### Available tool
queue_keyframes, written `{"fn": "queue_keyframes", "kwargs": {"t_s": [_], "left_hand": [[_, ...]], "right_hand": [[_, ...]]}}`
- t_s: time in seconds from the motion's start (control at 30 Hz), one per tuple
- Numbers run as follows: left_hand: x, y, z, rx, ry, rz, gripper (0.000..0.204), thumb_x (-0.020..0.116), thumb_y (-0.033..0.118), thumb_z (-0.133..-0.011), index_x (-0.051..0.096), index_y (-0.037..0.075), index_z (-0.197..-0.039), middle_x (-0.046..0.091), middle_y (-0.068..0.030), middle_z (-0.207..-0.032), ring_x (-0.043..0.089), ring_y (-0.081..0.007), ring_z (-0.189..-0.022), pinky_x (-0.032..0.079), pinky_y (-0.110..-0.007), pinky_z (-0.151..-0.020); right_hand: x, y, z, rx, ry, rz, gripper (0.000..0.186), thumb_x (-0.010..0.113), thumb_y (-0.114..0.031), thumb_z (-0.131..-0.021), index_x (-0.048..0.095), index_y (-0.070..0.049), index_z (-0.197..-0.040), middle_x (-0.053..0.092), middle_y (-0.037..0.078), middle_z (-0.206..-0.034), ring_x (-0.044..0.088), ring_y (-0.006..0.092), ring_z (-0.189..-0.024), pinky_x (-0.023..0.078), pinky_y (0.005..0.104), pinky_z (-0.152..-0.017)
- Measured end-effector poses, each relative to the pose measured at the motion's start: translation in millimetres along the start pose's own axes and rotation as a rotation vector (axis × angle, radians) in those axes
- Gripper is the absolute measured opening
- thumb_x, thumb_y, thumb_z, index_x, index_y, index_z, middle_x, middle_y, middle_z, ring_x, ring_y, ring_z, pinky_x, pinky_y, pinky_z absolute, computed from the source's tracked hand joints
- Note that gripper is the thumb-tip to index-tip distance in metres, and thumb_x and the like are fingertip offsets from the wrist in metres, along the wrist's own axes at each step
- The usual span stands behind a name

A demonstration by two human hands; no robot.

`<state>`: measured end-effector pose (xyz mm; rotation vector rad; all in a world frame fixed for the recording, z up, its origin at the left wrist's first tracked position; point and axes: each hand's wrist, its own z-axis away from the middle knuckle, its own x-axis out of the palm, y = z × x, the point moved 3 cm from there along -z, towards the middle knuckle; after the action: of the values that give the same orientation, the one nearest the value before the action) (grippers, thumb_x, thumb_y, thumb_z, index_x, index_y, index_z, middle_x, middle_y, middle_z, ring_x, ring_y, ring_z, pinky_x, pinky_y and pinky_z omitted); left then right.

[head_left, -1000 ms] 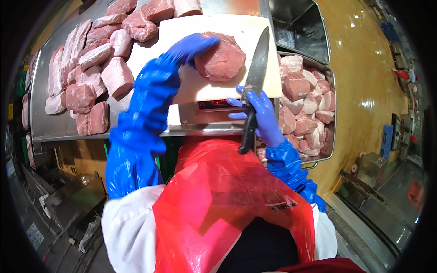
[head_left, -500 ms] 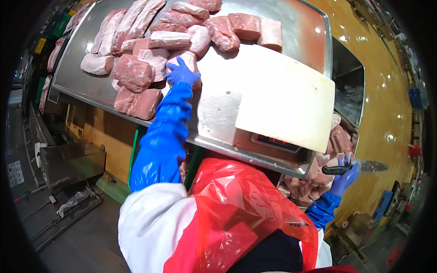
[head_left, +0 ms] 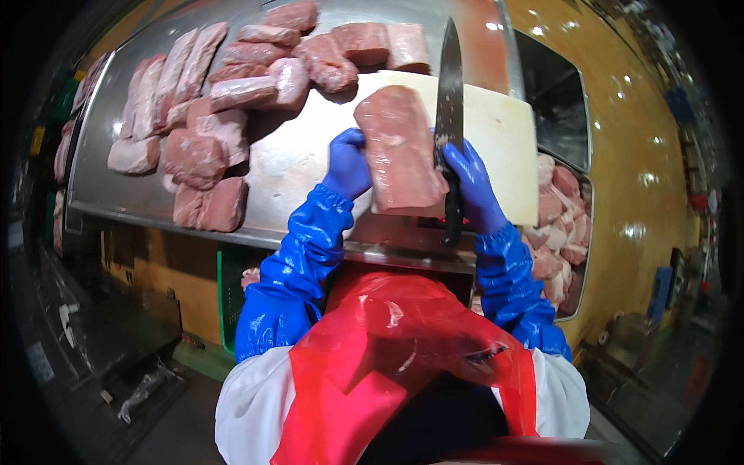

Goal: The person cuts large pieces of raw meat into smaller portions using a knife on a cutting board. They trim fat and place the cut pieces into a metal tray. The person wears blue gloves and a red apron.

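My left hand (head_left: 346,165), in a blue glove, grips the left side of a long slab of pink pork (head_left: 397,147). The slab is raised over the front of the white cutting board (head_left: 504,143). At the slab's right edge, my gloved right hand (head_left: 476,188) holds a large knife (head_left: 450,97) by its black handle. The blade points away from me, alongside the meat. Part of the right hand's grip is hidden behind the knife, and its fingers lie close to the slab.
Several pork pieces (head_left: 195,159) lie on the left of the steel table (head_left: 279,174), with more along its far side. A bin of cut meat (head_left: 583,256) stands right of the board. Below the board, a red-lit display (head_left: 434,222) shows. A green crate (head_left: 229,291) sits under the table.
My left hand has taken a pork slab from the pile and brought it right, over the board's front. My right hand has swung the knife in from above the bin to the slab.
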<state>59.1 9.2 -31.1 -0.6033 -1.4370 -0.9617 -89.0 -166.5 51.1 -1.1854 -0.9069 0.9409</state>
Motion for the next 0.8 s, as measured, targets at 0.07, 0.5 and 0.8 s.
{"fn": "queue_keyframes", "kwargs": {"t_s": [0.07, 0.5, 0.8], "left_hand": [[7, -23, -39, -0.079, -0.117, -0.158, 0.038, 0.053, 0.02, -0.093, 0.059, 0.0, -0.126, 0.066, -0.015, -0.114, 0.063, -0.0278, -0.106, 0.049, -0.04, -0.101], [107, -106, 66, 0.971, 0.3, -2.029, 0.024, 0.075, 0.004, -0.079, 0.072, 0.009, -0.103, 0.066, -0.0108, -0.098, 0.065, -0.0268, -0.094, 0.052, -0.038, -0.081], [65, -104, 56, 1.064, 0.41, -2.112, 0.019, 0.075, 0.008, -0.076, 0.069, 0.011, -0.094, 0.064, -0.0091, -0.096, 0.061, -0.0305, -0.094, 0.049, -0.042, -0.084]], "right_hand": [[-23, -2, -5, -0.006, 0.154, -0.122, 0.03, 0.058, -0.019, -0.102, 0.057, -0.003, -0.127, 0.065, 0.005, -0.11, 0.06, 0.0142, -0.098, 0.054, 0.0329, -0.081], [-76, -10, 94, -0.176, -0.163, 0.564, 0.049, 0.054, -0.015, -0.101, 0.042, -0.006, -0.148, 0.069, 0.028, -0.098, 0.068, 0.0463, -0.082, 0.053, 0.0481, -0.073], [-120, -14, 154, 0.092, -0.446, 1.064, 0.071, 0.059, -0.009, -0.094, 0.029, -0.021, -0.158, 0.065, 0.03, -0.11, 0.064, 0.0479, -0.094, 0.052, 0.0503, -0.081]]}}
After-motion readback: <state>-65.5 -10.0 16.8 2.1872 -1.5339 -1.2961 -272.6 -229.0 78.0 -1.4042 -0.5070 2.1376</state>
